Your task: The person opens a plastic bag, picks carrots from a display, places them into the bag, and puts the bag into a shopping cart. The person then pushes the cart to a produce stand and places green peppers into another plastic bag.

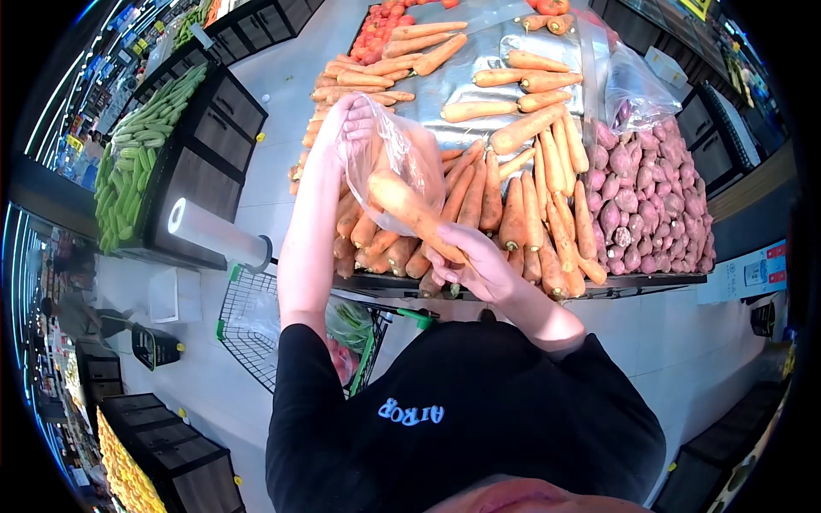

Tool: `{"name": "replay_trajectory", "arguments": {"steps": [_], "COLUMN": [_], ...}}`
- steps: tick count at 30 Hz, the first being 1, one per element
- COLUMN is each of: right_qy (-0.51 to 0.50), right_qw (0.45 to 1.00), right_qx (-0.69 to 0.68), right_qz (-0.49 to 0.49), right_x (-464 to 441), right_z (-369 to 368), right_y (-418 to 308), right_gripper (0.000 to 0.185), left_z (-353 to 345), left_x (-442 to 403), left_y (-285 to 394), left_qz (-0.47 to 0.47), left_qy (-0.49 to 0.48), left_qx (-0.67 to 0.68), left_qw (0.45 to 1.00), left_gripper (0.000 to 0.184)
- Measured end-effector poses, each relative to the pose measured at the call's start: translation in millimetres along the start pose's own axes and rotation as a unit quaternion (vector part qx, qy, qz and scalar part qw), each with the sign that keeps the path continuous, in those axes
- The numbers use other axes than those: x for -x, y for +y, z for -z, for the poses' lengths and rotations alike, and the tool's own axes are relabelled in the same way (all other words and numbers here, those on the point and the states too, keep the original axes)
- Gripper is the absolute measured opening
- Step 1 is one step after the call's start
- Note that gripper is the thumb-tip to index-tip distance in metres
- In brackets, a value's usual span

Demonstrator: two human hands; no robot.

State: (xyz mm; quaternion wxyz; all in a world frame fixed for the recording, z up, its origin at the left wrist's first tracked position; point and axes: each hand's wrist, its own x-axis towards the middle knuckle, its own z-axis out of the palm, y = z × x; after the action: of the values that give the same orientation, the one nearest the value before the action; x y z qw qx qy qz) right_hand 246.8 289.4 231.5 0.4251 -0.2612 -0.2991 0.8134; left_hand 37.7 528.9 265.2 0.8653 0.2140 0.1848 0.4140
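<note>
My left hand (356, 128) is closed on the upper edge of a clear plastic bag (395, 141), with orange carrots showing inside it. In my right hand (475, 263) is a large carrot (406, 203), gripped near its lower end. Its far end overlaps the side of the bag; I cannot tell whether it is inside the opening. Both hands are above a display stand heaped with loose carrots (513, 214), some in rows along the front edge and others scattered over its silvery surface (423, 90).
Purple sweet potatoes (646, 201) fill the right section, with a plastic bag (637, 90) behind them. Tomatoes (376, 34) lie at the far left. A shopping cart (248, 321) stands near my left arm, below a plastic-bag roll (218, 233). Green vegetables (141, 154) top another stand.
</note>
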Motion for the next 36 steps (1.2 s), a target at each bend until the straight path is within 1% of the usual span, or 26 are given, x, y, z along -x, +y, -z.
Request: {"name": "replay_trajectory", "arguments": {"steps": [2, 4, 5, 6, 7, 9, 10, 11, 12, 14, 17, 19, 20, 21, 22, 23, 24, 25, 26, 27, 28, 30, 31, 32, 35, 36], "right_qy": [-0.014, 0.013, 0.026, 0.022, 0.071, 0.17, 0.155, 0.14, 0.124, 0.116, 0.085, 0.083, 0.074, 0.069, 0.069, 0.063, 0.067, 0.067, 0.114, 0.155, 0.198, 0.274, 0.306, 0.336, 0.376, 0.413], "right_qw": [0.999, 0.998, 0.996, 0.994, 0.99, 0.968, 0.973, 0.973, 0.974, 0.97, 0.972, 0.958, 0.949, 0.938, 0.936, 0.922, 0.907, 0.891, 0.871, 0.849, 0.81, 0.719, 0.668, 0.615, 0.591, 0.559], "right_qx": [-0.029, -0.036, -0.04, -0.038, -0.007, 0.057, 0.077, 0.096, 0.115, 0.167, 0.139, 0.188, 0.221, 0.255, 0.264, 0.291, 0.323, 0.353, 0.376, 0.417, 0.465, 0.554, 0.597, 0.637, 0.641, 0.66], "right_qz": [0.002, 0.051, 0.076, 0.097, 0.125, 0.177, 0.153, 0.154, 0.152, 0.13, 0.168, 0.201, 0.212, 0.223, 0.222, 0.248, 0.264, 0.277, 0.296, 0.285, 0.298, 0.317, 0.322, 0.323, 0.315, 0.285], "right_x": [-9, -30, -43, -62, -75, -93, -94, -90, -83, -70, -56, -51, -41, -29, -16, -8, 4, 17, 25, 32, 39, 54, 63, 73, 99, 106], "right_z": [-3, -2, 1, 13, 10, 5, 12, 15, 16, 23, 28, 35, 35, 35, 32, 40, 46, 51, 61, 75, 88, 116, 130, 142, 172, 176], "right_y": [2, 8, 11, 16, 15, 11, 10, 11, 16, 27, 35, 44, 42, 37, 32, 35, 29, 24, 30, 31, 32, 33, 33, 32, 27, 24], "right_gripper": [0.028, 0.027, 0.026, 0.031, 0.039, 0.061, 0.082, 0.078, 0.074, 0.07, 0.07, 0.06, 0.057, 0.053, 0.046, 0.042, 0.038, 0.034, 0.025, 0.019, 0.017, 0.014, 0.013, 0.013, 0.01, 0.009], "left_z": [-3, -5, -7, -8, -8, 4, 9, 13, 12, 11, 8, 4, 0, 6, -1, 19, 11, 21, 12, 17, 30, 84, 94, 101, 98, 100], "left_x": [-6, -9, -10, -11, -11, -16, -17, -18, -18, -16, -13, -12, -8, -7, 5, 9, 24, 37, 52, 65, 78, 101, 111, 123, 154, 161], "left_y": [2, 2, 3, 3, 5, 10, 10, 12, 11, 12, 11, 7, 2, 4, -1, 1, -10, -17, -37, -56, -74, -118, -147, -176, -240, -251], "left_qz": [0.019, 0.04, 0.031, 0.023, 0.015, 0.023, 0.024, 0.025, 0.013, 0.025, 0.015, -0.002, -0.05, -0.059, -0.08, -0.08, -0.126, -0.154, -0.213, -0.256, -0.298, -0.345, -0.339, -0.31, -0.215, -0.202], "left_qy": [-0.013, -0.031, -0.02, -0.009, 0.002, -0.027, -0.04, -0.054, -0.025, -0.027, -0.02, 0.001, 0.047, 0.079, 0.126, 0.061, 0.119, 0.12, 0.149, 0.209, 0.268, 0.317, 0.347, 0.344, 0.343, 0.317], "left_qx": [-0.004, -0.002, -0.018, -0.034, -0.049, -0.04, -0.026, -0.011, -0.009, -0.026, -0.056, -0.065, -0.121, -0.107, -0.181, -0.185, -0.218, -0.228, -0.242, -0.232, -0.222, -0.166, -0.153, -0.17, -0.212, -0.212], "left_qw": [1.0, 0.999, 0.999, 0.999, 0.999, 0.999, 0.999, 0.998, 1.0, 0.999, 0.998, 0.998, 0.99, 0.989, 0.972, 0.978, 0.96, 0.954, 0.935, 0.915, 0.889, 0.868, 0.861, 0.87, 0.889, 0.902], "left_gripper": [0.03, 0.028, 0.027, 0.026, 0.026, 0.024, 0.024, 0.024, 0.025, 0.025, 0.025, 0.024, 0.021, 0.019, 0.019, 0.019, 0.019, 0.023, 0.024, 0.023, 0.024, 0.031, 0.032, 0.034, 0.042, 0.045]}}
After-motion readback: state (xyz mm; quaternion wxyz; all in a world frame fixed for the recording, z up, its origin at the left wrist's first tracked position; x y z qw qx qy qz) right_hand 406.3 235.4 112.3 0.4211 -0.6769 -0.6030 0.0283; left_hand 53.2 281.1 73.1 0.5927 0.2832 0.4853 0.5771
